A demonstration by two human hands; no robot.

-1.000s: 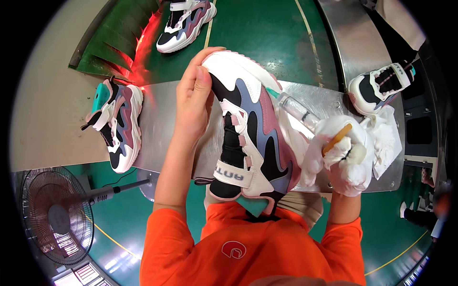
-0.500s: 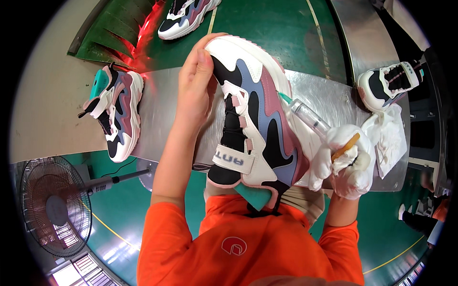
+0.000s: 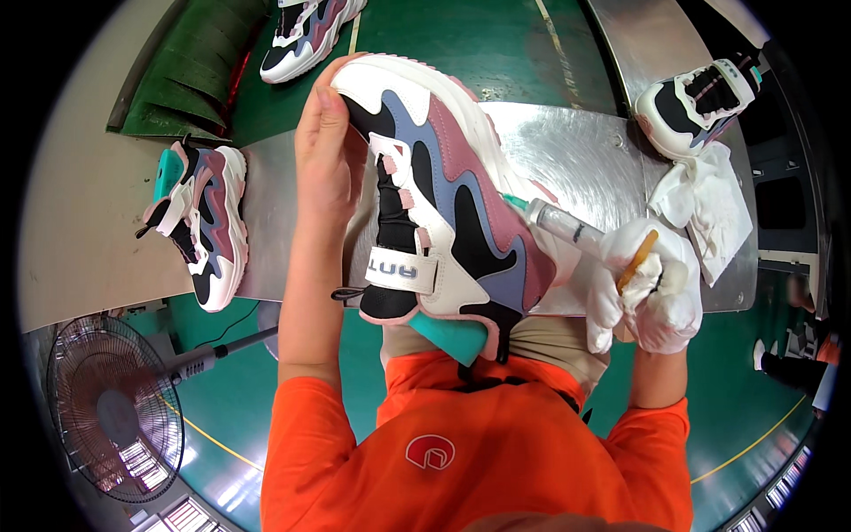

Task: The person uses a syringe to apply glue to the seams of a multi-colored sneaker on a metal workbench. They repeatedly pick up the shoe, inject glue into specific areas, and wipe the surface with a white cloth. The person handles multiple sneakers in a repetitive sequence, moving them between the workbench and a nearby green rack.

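Note:
A sneaker (image 3: 461, 191) in white, black, blue and mauve lies tilted on its side in front of me, heel toward my body. My left hand (image 3: 330, 146) is closed around its toe, with the thumb over the upper. In my white-gloved right hand (image 3: 660, 297) is a clear syringe (image 3: 565, 223) with a green tip. That tip meets the edge where the mauve upper joins the white sole. A thin tan stick (image 3: 636, 262) and a wad of white material also show at the gloved fingers. Green stuffing (image 3: 452, 335) sticks out of the shoe's opening.
Under the work runs a metal table (image 3: 585, 151). Other sneakers stand at the left (image 3: 213, 230), far left (image 3: 310, 40) and right (image 3: 696, 106). White cloths (image 3: 714, 213) lie at the right. Beyond is a green belt (image 3: 479, 44) with a flap curtain (image 3: 186, 75); a fan (image 3: 115, 412) stands lower left.
The syringe tip has moved along the sole edge toward the heel. The sneaker and my left hand sit further left in view, and the view itself has shifted. The red glow at the curtain has mostly gone.

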